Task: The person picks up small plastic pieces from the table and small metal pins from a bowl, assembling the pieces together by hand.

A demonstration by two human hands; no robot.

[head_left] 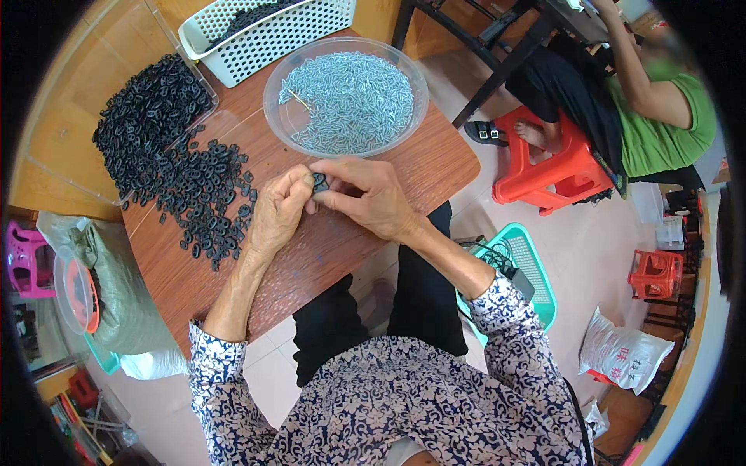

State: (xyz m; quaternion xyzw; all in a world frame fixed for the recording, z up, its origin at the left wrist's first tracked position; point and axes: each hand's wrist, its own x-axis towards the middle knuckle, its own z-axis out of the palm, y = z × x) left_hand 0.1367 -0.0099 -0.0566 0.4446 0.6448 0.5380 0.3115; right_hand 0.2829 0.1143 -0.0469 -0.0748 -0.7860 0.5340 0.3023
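- Left hand (281, 208) and right hand (371, 194) meet, fingertips pinching a small black plastic piece (319, 182) above the brown wood-grain table (311, 252).
- Leftward: loose black oval plastic parts (198, 182).
- Beyond: round clear plastic tub (289, 118) of silvery metal screws (357, 101).
- Behind: white perforated plastic basket (272, 45).

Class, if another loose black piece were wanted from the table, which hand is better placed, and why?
Probably the left hand: it is beside the loose black pieces; the right hand is farther off. Both meet at a small dark piece.
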